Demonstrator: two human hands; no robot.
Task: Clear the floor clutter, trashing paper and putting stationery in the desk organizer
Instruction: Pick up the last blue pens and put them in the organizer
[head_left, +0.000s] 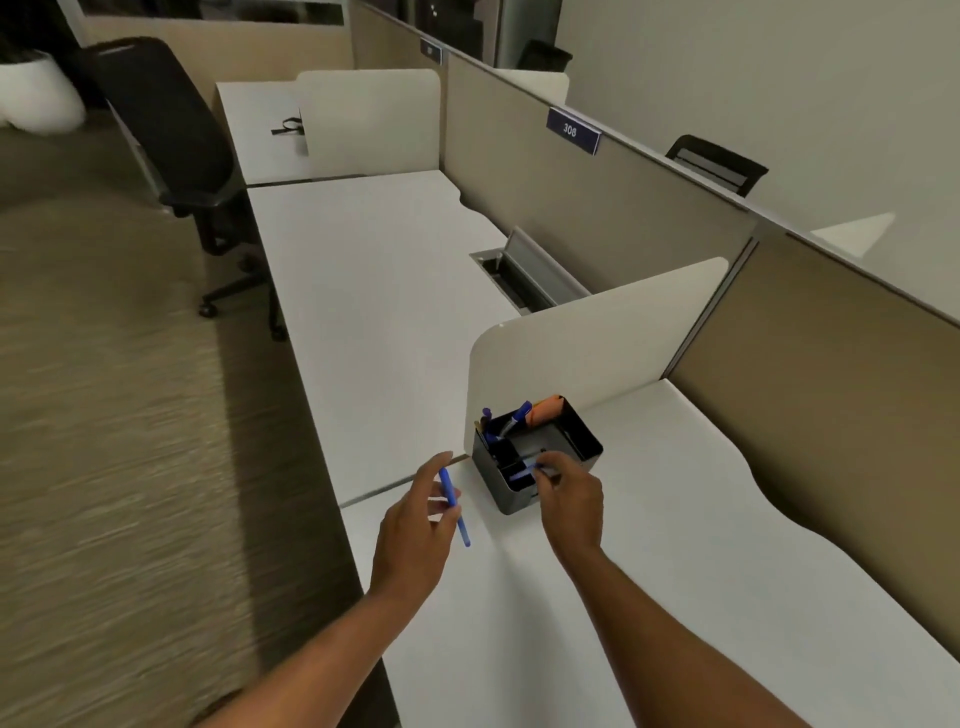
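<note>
A black desk organizer (582, 434) stands on the white desk (675, 519) against a low white divider. Blue pens (514, 415) and an orange item (545, 408) stick up from its back compartments. My right hand (569, 501) is at the organizer's front edge, its fingertips pinching a blue pen (522, 472) that lies over a front compartment. My left hand (415, 530) hovers just left of the organizer and holds another blue pen (456, 506), tilted, between its fingers.
A white divider panel (597, 338) rises behind the organizer. A cable tray with an open lid (519, 273) sits in the far desk. A black office chair (171, 135) stands at the left on the carpet (104, 415). Tan cubicle walls (597, 208) run along the right.
</note>
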